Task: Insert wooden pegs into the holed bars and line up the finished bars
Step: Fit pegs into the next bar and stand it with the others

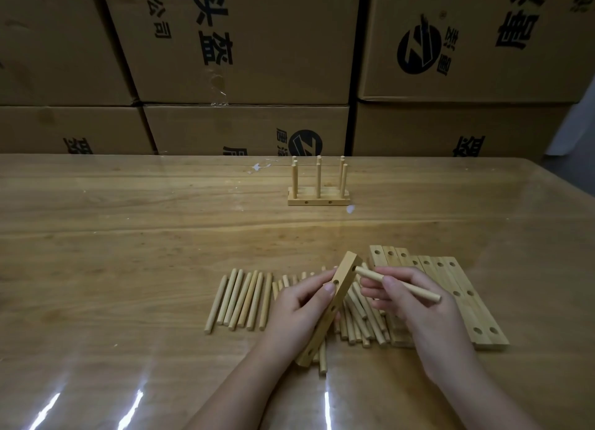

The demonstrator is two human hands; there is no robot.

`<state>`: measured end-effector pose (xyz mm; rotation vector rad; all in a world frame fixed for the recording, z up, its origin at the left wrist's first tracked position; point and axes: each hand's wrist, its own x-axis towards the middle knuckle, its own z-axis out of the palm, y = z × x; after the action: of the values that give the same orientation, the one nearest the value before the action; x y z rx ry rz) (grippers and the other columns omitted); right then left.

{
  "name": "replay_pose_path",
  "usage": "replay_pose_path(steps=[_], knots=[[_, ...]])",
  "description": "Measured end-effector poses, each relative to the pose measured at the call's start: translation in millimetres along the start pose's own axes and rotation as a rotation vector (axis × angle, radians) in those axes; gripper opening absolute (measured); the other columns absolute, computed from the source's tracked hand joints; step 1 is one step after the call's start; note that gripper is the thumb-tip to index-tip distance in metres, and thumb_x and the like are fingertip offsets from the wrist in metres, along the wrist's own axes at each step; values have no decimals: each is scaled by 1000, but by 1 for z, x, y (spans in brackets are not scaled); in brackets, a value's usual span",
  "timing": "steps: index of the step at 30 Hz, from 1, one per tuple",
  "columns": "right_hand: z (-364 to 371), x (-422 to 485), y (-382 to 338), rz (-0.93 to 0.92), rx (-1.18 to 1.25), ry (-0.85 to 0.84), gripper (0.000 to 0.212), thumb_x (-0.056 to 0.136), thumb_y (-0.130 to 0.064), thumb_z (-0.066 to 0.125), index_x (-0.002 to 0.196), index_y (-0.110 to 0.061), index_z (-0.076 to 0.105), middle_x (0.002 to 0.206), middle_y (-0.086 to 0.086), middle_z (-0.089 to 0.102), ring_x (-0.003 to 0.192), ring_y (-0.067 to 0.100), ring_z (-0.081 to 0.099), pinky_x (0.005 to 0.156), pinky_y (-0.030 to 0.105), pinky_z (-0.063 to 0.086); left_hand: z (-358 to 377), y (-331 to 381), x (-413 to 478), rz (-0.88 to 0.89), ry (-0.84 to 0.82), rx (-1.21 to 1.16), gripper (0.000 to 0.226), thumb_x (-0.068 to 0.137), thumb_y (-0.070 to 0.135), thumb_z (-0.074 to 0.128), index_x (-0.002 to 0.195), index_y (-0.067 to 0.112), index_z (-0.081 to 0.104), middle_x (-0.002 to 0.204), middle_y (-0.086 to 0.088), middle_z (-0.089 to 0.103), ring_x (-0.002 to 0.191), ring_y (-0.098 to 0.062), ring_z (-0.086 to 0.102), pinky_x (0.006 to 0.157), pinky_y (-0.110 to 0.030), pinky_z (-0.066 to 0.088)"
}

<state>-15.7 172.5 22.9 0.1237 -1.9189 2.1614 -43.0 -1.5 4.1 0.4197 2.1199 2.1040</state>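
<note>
Tabletop [128,236] — left hand [299,313] grips bar [331,307]; right hand [415,297] pinches peg [399,284] at hole.

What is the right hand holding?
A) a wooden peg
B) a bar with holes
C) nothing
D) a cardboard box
A: the right hand pinches a wooden peg, its tip close to the end hole of the holed bar that the left hand grips.
</note>
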Motion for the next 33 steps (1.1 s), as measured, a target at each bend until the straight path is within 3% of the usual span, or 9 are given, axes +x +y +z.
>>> replay_pose_path(steps=[6, 18, 24, 27, 30, 33], knots=[[1, -1, 2, 1, -15, -27, 23, 77, -21, 61, 96, -9, 67, 90, 7, 73, 87, 20, 70, 69, 23, 55, -2, -4, 2, 2, -7, -30, 32, 90, 31, 60, 120, 18, 66, 89, -1, 72, 67, -13, 64, 63, -25, 51], [-1, 0, 6, -28, -92, -35, 23, 78, -26, 61, 97, -14, 67, 92, 1, 73, 88, 15, 70, 71, 20, 55, -8, -8, 4, 2, -60, -123, 29, 86, 29, 56, 111, 31, 72, 84, 1, 73, 65, -11, 65, 59, -19, 50], [0, 0, 5, -61, -140, -29, 21, 78, -25, 60, 96, -15, 67, 91, -3, 73, 88, 12, 69, 71, 18, 54, -6, -7, 2, 43, -59, -50, 31, 87, 38, 57, 117, 37, 66, 113, 9, 70, 85, -5, 66, 66, -20, 51], [0, -1, 5, -86, -149, -22, 20, 78, -22, 60, 95, -15, 68, 91, -3, 73, 87, 12, 70, 70, 17, 53, -5, -8, 2, 44, -41, -23, 30, 89, 34, 55, 116, 41, 66, 116, 12, 69, 93, -3, 66, 69, -21, 52], [1, -3, 6, -109, -170, -13, 20, 78, -23, 60, 95, -15, 68, 92, -3, 73, 87, 11, 69, 71, 17, 54, -4, -11, 2, 64, -25, 30, 31, 90, 34, 53, 118, 38, 65, 119, 15, 67, 107, -3, 62, 84, -25, 49], [3, -4, 7, -136, -192, 2, 20, 78, -24, 60, 96, -17, 68, 92, -4, 73, 88, 10, 69, 73, 18, 54, -4, -12, 1, 86, -17, 80, 35, 90, 36, 52, 123, 34, 62, 121, 15, 66, 109, -3, 60, 90, -23, 46]])
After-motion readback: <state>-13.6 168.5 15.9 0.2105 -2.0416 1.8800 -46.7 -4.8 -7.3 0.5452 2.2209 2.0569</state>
